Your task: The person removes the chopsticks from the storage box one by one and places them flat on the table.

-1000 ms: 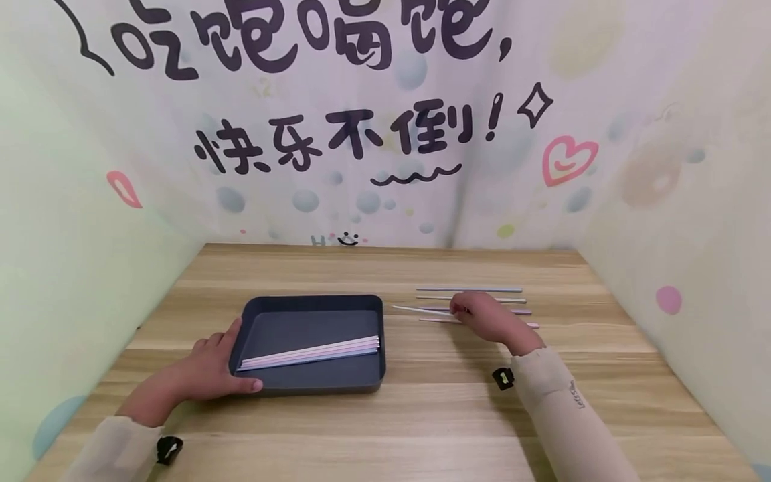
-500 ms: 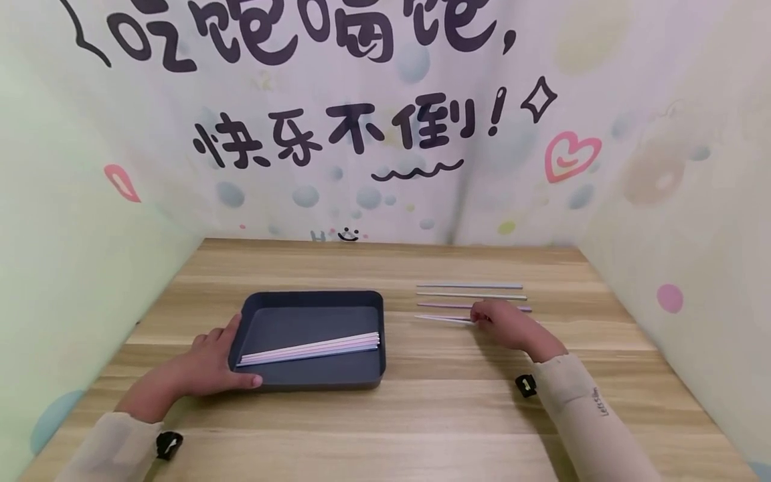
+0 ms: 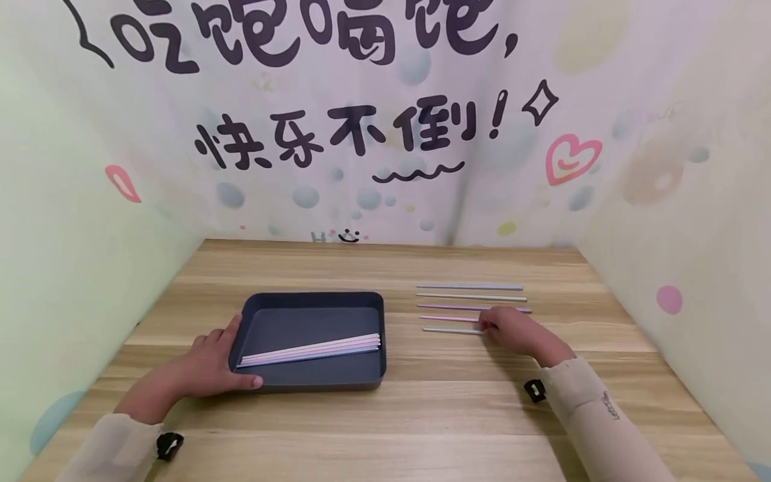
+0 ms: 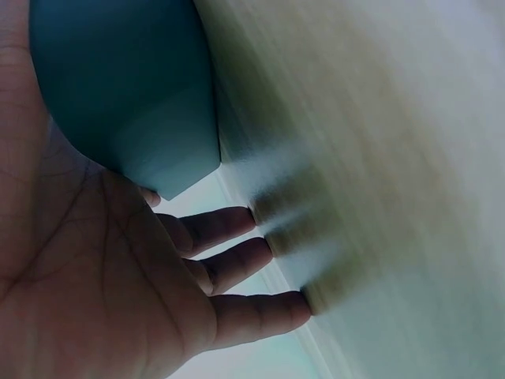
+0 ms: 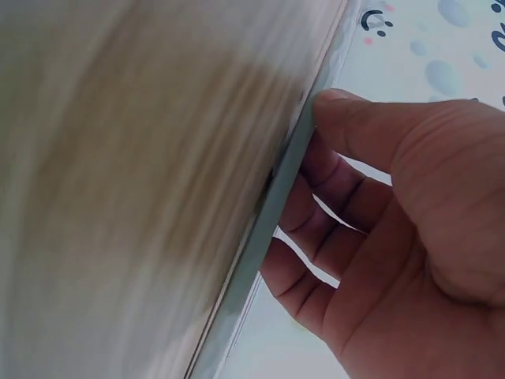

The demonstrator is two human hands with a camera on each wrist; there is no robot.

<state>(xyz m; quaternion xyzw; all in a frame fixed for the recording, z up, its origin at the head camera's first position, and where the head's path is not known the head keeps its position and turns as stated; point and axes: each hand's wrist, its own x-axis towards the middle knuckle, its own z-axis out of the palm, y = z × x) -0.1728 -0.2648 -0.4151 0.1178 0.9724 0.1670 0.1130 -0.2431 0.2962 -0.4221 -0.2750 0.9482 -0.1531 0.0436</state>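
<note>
My left hand [image 3: 205, 368] rests on the near left corner of a dark grey rectangular tray [image 3: 313, 387], thumb along the front wall. In the left wrist view its palm lies against the tray's corner [image 4: 126, 87], with straight fingers [image 4: 264, 320] reaching down to the table. A bundle of pastel chopsticks [image 3: 313, 349] lies slantwise inside the tray. On the right, my right hand [image 3: 518, 331] pinches a pale grey-green chopstick [image 3: 452, 331] low over the table, parallel to the others. The right wrist view has that chopstick [image 5: 256, 229] between thumb and fingertips.
Behind the held chopstick, a pink chopstick [image 3: 446, 318], a purple chopstick [image 3: 446, 307], a pale chopstick [image 3: 470, 296] and a blue chopstick [image 3: 470, 286] lie in a spaced row on the wooden table [image 3: 397, 435]. A printed curtain [image 3: 361, 221] hangs behind the table.
The right hand has moved rightward and nearer, bringing the pale chopstick from across the purple and pink ones to the front of the row. The left hand has stayed on the tray.
</note>
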